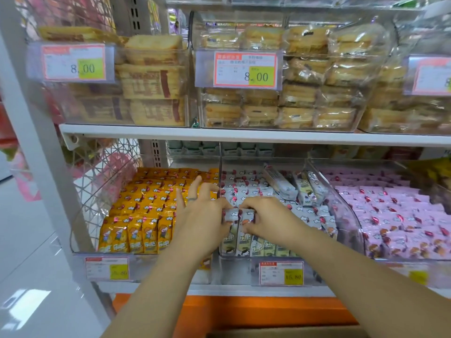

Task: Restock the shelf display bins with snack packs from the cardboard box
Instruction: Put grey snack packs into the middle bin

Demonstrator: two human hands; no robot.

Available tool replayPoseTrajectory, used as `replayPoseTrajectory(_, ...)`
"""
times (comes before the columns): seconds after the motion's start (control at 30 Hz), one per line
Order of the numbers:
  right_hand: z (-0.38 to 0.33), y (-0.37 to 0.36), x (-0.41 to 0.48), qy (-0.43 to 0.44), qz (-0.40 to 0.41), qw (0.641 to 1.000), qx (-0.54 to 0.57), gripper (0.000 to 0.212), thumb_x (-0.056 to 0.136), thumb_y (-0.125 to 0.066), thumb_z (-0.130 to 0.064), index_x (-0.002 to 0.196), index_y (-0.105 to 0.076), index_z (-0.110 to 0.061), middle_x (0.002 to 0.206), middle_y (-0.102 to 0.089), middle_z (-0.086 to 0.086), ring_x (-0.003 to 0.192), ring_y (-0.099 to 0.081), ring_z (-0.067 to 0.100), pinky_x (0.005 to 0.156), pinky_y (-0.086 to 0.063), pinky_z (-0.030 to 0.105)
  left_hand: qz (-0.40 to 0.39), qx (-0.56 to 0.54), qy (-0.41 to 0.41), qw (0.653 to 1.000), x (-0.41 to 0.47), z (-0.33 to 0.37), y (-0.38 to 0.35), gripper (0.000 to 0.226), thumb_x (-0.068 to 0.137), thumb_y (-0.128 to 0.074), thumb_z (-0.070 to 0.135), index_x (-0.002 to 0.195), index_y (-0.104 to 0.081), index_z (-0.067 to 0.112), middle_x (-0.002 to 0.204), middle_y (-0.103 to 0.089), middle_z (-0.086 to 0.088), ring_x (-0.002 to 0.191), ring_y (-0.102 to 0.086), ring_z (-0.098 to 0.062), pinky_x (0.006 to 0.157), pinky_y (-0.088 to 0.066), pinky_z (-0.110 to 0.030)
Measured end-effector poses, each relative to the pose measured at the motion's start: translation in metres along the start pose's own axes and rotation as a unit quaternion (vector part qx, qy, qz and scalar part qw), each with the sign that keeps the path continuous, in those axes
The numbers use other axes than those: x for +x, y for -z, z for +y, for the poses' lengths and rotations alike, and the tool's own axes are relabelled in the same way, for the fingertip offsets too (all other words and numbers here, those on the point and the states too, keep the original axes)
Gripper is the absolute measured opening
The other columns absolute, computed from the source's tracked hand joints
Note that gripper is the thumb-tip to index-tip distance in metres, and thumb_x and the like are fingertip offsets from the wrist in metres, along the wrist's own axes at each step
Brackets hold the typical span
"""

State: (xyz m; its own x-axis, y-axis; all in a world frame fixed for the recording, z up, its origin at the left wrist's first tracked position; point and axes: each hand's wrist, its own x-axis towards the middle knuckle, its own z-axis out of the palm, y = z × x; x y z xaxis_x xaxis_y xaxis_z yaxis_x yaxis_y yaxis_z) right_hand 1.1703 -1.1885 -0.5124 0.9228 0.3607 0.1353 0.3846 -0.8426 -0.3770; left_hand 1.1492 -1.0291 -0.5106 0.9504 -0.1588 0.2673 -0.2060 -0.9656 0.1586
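Both hands meet over the front of the middle clear bin, which holds rows of white snack packs. My left hand pinches a white pack with thumb and a finger, its other fingers spread upward over the divider. My right hand grips the neighbouring white packs from the right, fingers curled over their tops. Three loose white packs lie crosswise on the rows behind. The cardboard box shows only as a brown edge at the bottom.
A bin of yellow packs is on the left and a bin of pink packs on the right. Above, a white shelf carries clear bins of bread packs. An orange base runs below. A white upright post stands left.
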Motion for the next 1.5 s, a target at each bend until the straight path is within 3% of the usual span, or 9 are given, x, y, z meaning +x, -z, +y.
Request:
replayPoseTrajectory(0.13, -0.002, -0.007, -0.001, 0.016, 0.035, 0.999, 0.016, 0.059, 0.078, -0.075, -0.031, 0.131, -0.049, -0.027, 0.126, -0.049, -0.004, 0.113, -0.05, 0.015, 0.093, -0.044, 0.033, -0.037, 0.027, 0.016, 0.999, 0.001, 0.006, -0.009, 0.04, 0.09, -0.057, 0.045, 0.129, -0.051, 0.042, 0.156, -0.009, 0.001, 0.147, 0.008, -0.028, 0.114, -0.002, -0.059)
replayPoseTrajectory(0.4, 0.004, -0.001, -0.004, -0.002, 0.069, 0.993, 0.098, 0.042, 0.081, -0.074, -0.029, 0.12, -0.057, -0.027, 0.099, -0.05, -0.016, 0.082, -0.051, -0.001, 0.081, -0.046, 0.023, 0.023, -0.016, -0.002, 1.0, -0.003, 0.004, -0.01, 0.044, 0.093, -0.054, 0.037, 0.136, -0.046, 0.038, 0.152, -0.026, 0.003, 0.144, -0.016, -0.025, 0.116, -0.014, -0.052)
replayPoseTrajectory(0.53, 0.032, 0.034, -0.042, -0.042, -0.003, 0.989, 0.139, 0.012, 0.088, -0.064, -0.032, 0.099, -0.063, -0.03, 0.098, -0.063, -0.015, 0.088, -0.059, -0.002, 0.08, -0.05, 0.017, 0.169, -0.129, -0.078, 0.974, -0.007, 0.013, -0.005, 0.025, 0.085, -0.066, 0.017, 0.11, -0.067, 0.02, 0.115, -0.057, 0.0, 0.106, -0.054, -0.021, 0.086, -0.046, -0.037)
replayPoseTrajectory(0.77, 0.061, 0.028, -0.061, -0.103, -0.248, 0.963, 0.03, 0.042, 0.098, -0.038, -0.048, 0.075, -0.049, -0.015, 0.073, -0.044, 0.004, 0.067, -0.044, 0.016, 0.064, -0.036, 0.028, 0.016, -0.268, -0.111, 0.957, -0.011, 0.044, -0.026, 0.026, 0.094, -0.055, 0.014, 0.117, -0.063, 0.022, 0.114, -0.059, 0.007, 0.095, -0.057, -0.005, 0.087, -0.048, -0.024)
replayPoseTrajectory(0.87, 0.061, 0.026, -0.053, -0.125, -0.29, 0.949, 0.006, 0.053, 0.097, -0.03, -0.057, 0.1, -0.059, -0.014, 0.094, -0.061, 0.012, 0.088, -0.058, 0.023, 0.084, -0.047, 0.033, -0.024, -0.301, -0.114, 0.947, -0.01, 0.053, -0.029, 0.025, 0.095, -0.055, 0.014, 0.115, -0.063, 0.025, 0.114, -0.058, 0.008, 0.099, -0.057, -0.003, 0.088, -0.047, -0.019)
replayPoseTrajectory(0.93, 0.06, 0.025, -0.05, -0.145, -0.309, 0.94, 0.001, 0.064, 0.095, -0.027, -0.061, 0.107, -0.061, -0.008, 0.079, -0.057, 0.008, 0.076, -0.056, 0.021, 0.078, -0.045, 0.031, -0.055, -0.315, -0.116, 0.94, -0.009, 0.057, -0.032, 0.023, 0.096, -0.054, 0.016, 0.108, -0.059, 0.035, 0.113, -0.057, 0.012, 0.098, -0.056, 0.001, 0.082, -0.043, -0.007)
replayPoseTrajectory(1.03, 0.063, 0.022, -0.046, -0.158, -0.314, 0.936, -0.01, 0.072, 0.095, -0.027, -0.063, 0.108, -0.061, 0.0, 0.068, -0.049, 0.003, 0.067, -0.05, 0.018, 0.073, -0.042, 0.029, -0.098, -0.34, -0.082, 0.932, -0.006, 0.055, -0.037, 0.022, 0.097, -0.053, 0.018, 0.109, -0.058, 0.036, 0.112, -0.057, 0.015, 0.097, -0.054, 0.005, 0.076, -0.039, -0.001)
replayPoseTrajectory(1.23, 0.064, 0.022, -0.053, -0.119, -0.296, 0.948, 0.011, 0.071, 0.095, -0.025, -0.061, 0.103, -0.06, 0.001, 0.101, -0.062, 0.015, 0.09, -0.058, 0.025, 0.084, -0.045, 0.033, -0.182, -0.358, -0.045, 0.915, -0.002, 0.047, -0.04, 0.028, 0.098, -0.052, 0.02, 0.125, -0.056, 0.028, 0.117, -0.057, 0.01, 0.102, -0.053, -0.001, 0.079, -0.042, -0.008)
replayPoseTrajectory(1.5, 0.065, 0.04, -0.072, -0.05, -0.208, 0.974, 0.072, 0.027, 0.081, -0.068, -0.048, 0.077, -0.054, -0.025, 0.074, -0.048, -0.009, 0.06, -0.042, -0.001, 0.058, -0.032, 0.017, -0.204, -0.366, -0.04, 0.907, -0.002, 0.049, -0.034, 0.027, 0.099, -0.048, 0.028, 0.125, -0.056, 0.027, 0.11, -0.06, 0.014, 0.1, -0.056, 0.0, 0.08, -0.044, -0.013)
